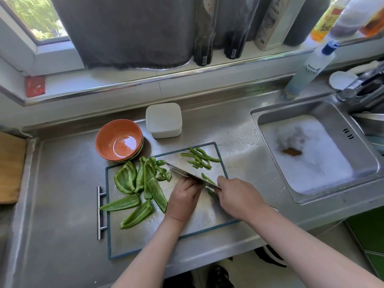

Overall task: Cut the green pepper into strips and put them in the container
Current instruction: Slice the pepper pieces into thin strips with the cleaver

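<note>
Gripping the knife [188,169] by its handle with my right hand [239,197], I have its blade slanting across the cutting board [145,242], one green strip clinging to its flat side. My left hand [182,197] lies palm down on the board with its fingers bent against the blade, and I cannot tell whether it pins any pepper beneath it. The wide pepper pieces [133,183] lie heaped on the board's left part, the cut strips [200,157] at its far right corner, and just beyond the board on the counter [62,194] stand an orange bowl [118,140] and the white lidded container [163,119].
</note>
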`<state>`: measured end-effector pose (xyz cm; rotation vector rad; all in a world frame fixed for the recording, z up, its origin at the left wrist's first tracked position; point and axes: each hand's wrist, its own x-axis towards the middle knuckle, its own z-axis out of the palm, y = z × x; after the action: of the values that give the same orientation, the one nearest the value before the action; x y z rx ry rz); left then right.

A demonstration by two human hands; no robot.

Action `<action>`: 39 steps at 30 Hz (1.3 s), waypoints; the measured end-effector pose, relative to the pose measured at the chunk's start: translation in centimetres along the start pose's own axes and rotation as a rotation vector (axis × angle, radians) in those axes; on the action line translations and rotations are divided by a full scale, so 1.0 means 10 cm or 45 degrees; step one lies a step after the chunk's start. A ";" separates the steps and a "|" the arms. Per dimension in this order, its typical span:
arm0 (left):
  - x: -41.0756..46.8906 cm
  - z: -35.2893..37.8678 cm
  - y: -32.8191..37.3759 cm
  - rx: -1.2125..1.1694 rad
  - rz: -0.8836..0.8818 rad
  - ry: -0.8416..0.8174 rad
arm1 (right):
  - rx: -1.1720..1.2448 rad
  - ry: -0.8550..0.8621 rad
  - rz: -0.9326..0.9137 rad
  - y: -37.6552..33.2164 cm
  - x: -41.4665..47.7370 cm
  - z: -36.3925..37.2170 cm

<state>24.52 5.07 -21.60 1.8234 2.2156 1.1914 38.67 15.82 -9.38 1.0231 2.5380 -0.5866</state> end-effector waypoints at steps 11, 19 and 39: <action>0.00 0.00 0.00 0.020 -0.001 -0.009 | 0.121 -0.025 0.048 0.01 0.15 0.11; 0.03 -0.02 0.05 0.012 -0.024 -0.005 | 0.132 -0.001 0.065 0.02 0.20 0.10; 0.40 -0.26 0.08 0.093 -0.366 -0.414 | 0.439 0.143 0.220 0.11 0.07 -0.28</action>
<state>22.74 7.13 -17.61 1.5196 2.2522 0.7151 38.53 18.33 -7.61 1.4126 2.4592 -0.9627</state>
